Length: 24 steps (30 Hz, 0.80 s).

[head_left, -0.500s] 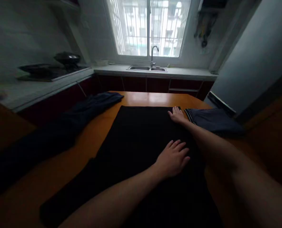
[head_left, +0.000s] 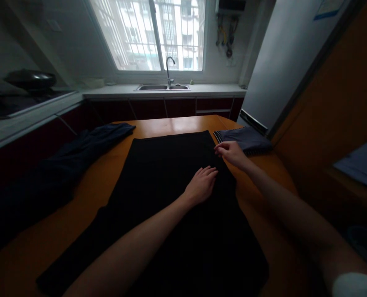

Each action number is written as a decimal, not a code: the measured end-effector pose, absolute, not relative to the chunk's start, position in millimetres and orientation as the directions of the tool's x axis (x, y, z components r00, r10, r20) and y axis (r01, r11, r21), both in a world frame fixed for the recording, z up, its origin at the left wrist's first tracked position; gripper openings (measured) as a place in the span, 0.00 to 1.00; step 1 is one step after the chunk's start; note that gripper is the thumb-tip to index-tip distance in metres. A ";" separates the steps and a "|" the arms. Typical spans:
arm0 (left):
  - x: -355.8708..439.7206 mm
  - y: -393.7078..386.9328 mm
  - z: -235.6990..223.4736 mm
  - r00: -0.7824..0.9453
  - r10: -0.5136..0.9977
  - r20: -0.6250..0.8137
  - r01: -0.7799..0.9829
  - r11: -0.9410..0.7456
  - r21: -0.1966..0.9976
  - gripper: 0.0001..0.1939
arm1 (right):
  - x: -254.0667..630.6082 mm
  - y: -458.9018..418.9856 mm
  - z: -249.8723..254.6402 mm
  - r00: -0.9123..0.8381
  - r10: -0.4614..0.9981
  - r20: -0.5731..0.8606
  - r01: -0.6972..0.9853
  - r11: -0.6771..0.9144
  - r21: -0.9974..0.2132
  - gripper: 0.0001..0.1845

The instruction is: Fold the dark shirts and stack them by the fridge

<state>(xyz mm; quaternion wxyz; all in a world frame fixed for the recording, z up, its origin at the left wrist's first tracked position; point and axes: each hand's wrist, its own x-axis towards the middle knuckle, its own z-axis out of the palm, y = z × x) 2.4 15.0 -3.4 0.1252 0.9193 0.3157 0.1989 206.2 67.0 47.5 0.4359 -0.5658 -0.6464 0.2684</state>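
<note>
A black shirt (head_left: 158,177) lies spread on the wooden table, its straight hem at the far end and a sleeve stretching toward the lower left. My left hand (head_left: 201,185) rests palm down on the cloth right of its middle, fingers extended. At the shirt's right edge, just below the far corner, my right hand (head_left: 232,154) has its fingers bent into a pinch on the border of the cloth. The fingertips partly hide what lies between them. The shirt's near end runs under my left forearm and out of view.
Dark blue clothing (head_left: 78,152) lies along the table's left side. A folded grey-blue garment (head_left: 247,138) with a striped edge sits beyond my right hand. The wooden table (head_left: 174,123) reaches toward a counter with a sink (head_left: 154,87). A fridge (head_left: 273,62) stands at right.
My right hand has come back from the far corner along the right edge, its flat fingers now curled. My left hand still lies on the shirt. The view has turned right.
</note>
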 end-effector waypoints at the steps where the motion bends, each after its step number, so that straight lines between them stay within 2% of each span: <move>1: 3.0 15.8 -2.2 0.707 0.639 0.303 0.524 -0.761 0.382 0.19 | 211.5 52.6 47.1 0.042 0.974 0.223 0.511 0.170 -0.842 0.10; 3: 4.0 16.4 1.0 0.673 0.660 0.332 0.520 -0.743 0.421 0.17 | 222.9 28.8 45.9 0.027 0.993 0.113 0.568 0.078 -0.819 0.07; 5: 4.8 15.9 4.1 0.654 0.672 0.346 0.531 -0.734 0.423 0.14 | 234.5 10.6 45.1 -0.074 0.997 -0.015 0.628 0.035 -0.777 0.08; 8: 5.4 14.5 7.0 0.636 0.687 0.352 0.568 -0.725 0.389 0.11 | 248.0 -7.0 43.9 -0.296 0.946 -0.130 0.636 0.094 -0.766 0.10; 10: 5.7 14.0 7.5 0.631 0.691 0.353 0.581 -0.722 0.375 0.11 | 251.9 -11.4 41.6 -0.394 0.908 -0.141 0.607 0.142 -0.782 0.13; 13: 5.9 14.2 6.7 0.631 0.692 0.351 0.587 -0.722 0.367 0.11 | 250.2 -9.6 35.9 -0.408 0.906 -0.108 0.612 0.184 -0.769 0.16; 18: 7.4 17.5 5.7 0.638 0.698 0.326 0.593 -0.715 0.369 0.12 | 243.2 -4.5 28.6 -0.425 0.898 -0.118 0.653 0.214 -0.726 0.12; 20: 8.0 19.5 8.8 0.637 0.719 0.278 0.579 -0.684 0.443 0.14 | 244.0 -4.2 28.6 -0.453 0.888 -0.081 0.614 0.245 -0.750 0.11; 22: 7.3 20.7 15.5 0.649 0.739 0.179 0.524 -0.605 0.600 0.17 | 246.3 -3.8 29.3 -0.466 0.884 -0.039 0.570 0.266 -0.777 0.12; 24: 4.7 19.7 24.9 0.673 0.739 0.033 0.451 -0.445 0.774 0.19 | 248.7 -2.8 29.7 -0.450 0.893 -0.022 0.539 0.252 -0.804 0.15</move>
